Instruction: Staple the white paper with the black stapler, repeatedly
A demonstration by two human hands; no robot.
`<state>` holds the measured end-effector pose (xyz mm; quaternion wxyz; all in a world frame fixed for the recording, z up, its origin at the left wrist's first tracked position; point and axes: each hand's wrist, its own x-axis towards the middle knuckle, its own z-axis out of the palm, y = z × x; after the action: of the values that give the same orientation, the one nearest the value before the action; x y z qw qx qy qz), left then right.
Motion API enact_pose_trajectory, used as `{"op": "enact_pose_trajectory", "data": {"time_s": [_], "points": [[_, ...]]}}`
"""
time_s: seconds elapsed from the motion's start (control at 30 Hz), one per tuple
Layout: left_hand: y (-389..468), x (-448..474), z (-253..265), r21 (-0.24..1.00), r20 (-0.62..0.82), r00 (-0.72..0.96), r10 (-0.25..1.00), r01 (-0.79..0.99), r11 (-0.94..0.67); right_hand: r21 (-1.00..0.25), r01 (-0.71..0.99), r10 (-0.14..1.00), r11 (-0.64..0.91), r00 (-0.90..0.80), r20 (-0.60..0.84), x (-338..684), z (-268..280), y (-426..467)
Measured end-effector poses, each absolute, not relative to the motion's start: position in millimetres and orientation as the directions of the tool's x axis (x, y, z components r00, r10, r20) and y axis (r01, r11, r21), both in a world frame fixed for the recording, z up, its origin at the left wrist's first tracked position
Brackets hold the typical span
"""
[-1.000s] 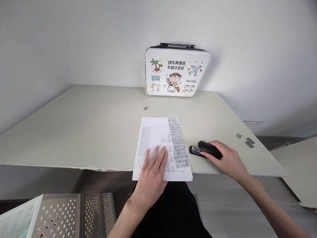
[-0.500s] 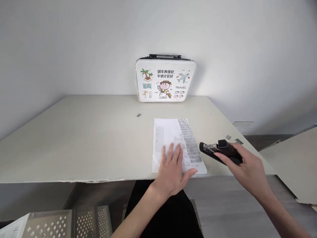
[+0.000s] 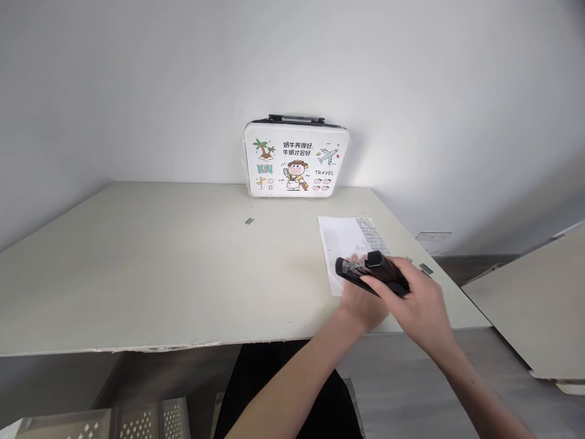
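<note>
My right hand [image 3: 420,299] is wrapped round a black stapler [image 3: 377,271], its jaws apart and pointing left. My left hand [image 3: 363,305] lies on the printed paper [image 3: 340,235], reaching under the stapler. The stapler hides most of its fingers; the fingertips that show lie flat on the sheet. White on the left and grey-patterned on the right, the paper rests on the right part of the table. Its lower right part is hidden by my hands and the stapler.
A white cartoon-printed case [image 3: 296,158] with a black handle stands against the wall at the back of the table [image 3: 159,262]. A small strip of staples [image 3: 249,221] lies left of the paper, another grey strip [image 3: 426,268] near the right edge. Perforated bins [image 3: 137,422] stand below left.
My left hand has slid the paper to the right and slightly away from me. My right hand has moved left with the stapler, now over my left hand. The view has shifted slightly.
</note>
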<state>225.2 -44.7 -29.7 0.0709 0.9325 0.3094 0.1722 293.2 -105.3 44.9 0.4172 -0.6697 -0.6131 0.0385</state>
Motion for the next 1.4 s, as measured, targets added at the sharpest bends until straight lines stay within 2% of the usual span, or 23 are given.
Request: {"op": "enact_pose_trajectory", "data": {"time_s": [0.13,0.23,0.27,0.3,0.4,0.53,0.63,0.7,0.8,0.87,0.97,1.07,1.17,1.4], "points": [[-68.2,196.9,-20.6,0.259,0.322,0.779,0.537,0.473,-0.842,-0.673,0.724,0.903,0.154,0.173,0.393,275.0,45.3,-81.8],[-85.5,143.0,-19.0,0.342,0.327,0.882,0.339,0.225,-0.913,-0.682,0.707,0.945,0.189,0.058,0.322,262.8,39.6,-65.6],[-89.3,121.4,-17.5,0.371,0.326,0.897,0.298,0.169,-0.913,-0.679,0.706,0.952,0.201,0.021,0.304,258.2,37.1,-60.5],[-91.6,99.3,-15.1,0.418,0.339,0.887,0.314,0.157,-0.895,-0.677,0.703,0.956,0.218,-0.015,0.292,253.2,34.4,-55.7],[-90.6,38.2,-5.1,0.621,0.365,0.752,0.549,0.243,-0.745,-0.673,0.683,0.954,0.283,-0.130,0.269,234.5,26.2,-42.2],[-77.5,-15.9,5.6,0.794,0.324,0.378,0.867,0.390,-0.466,-0.638,0.677,0.930,0.368,-0.271,0.248,205.2,16.8,-28.4],[-66.2,-35.0,7.7,0.838,0.248,0.113,0.962,0.474,-0.271,-0.593,0.691,0.910,0.414,-0.338,0.242,187.6,11.4,-23.9],[-60.6,-40.9,7.3,0.856,0.210,0.020,0.978,0.479,-0.194,-0.564,0.703,0.901,0.432,-0.357,0.245,180.9,8.8,-24.4],[-56.7,-44.1,5.9,0.885,0.171,-0.041,0.984,0.446,-0.135,-0.563,0.704,0.901,0.433,-0.339,0.269,179.6,5.2,-29.9],[-57.1,-44.5,5.3,0.898,0.152,-0.054,0.987,0.424,-0.115,-0.644,0.655,0.918,0.396,-0.273,0.286,182.7,1.1,-35.3],[-59.2,-44.5,4.3,0.910,0.134,-0.064,0.989,0.402,-0.098,-0.805,0.527,0.960,0.272,-0.088,0.267,188.4,-9.7,-42.7],[-60.5,-44.6,2.2,0.915,0.133,-0.068,0.989,0.391,-0.096,-0.882,0.440,0.977,0.167,0.048,0.209,190.6,-21.5,-46.9],[-60.8,-44.3,-0.5,0.919,0.145,-0.102,0.984,0.383,-0.095,-0.905,0.400,0.978,0.144,0.081,0.191,189.1,-28.2,-47.9],[-60.2,-41.2,-3.1,0.929,0.244,-0.304,0.921,0.344,-0.133,-0.905,0.396,0.977,0.158,0.069,0.201,187.1,-27.6,-49.0]]}}
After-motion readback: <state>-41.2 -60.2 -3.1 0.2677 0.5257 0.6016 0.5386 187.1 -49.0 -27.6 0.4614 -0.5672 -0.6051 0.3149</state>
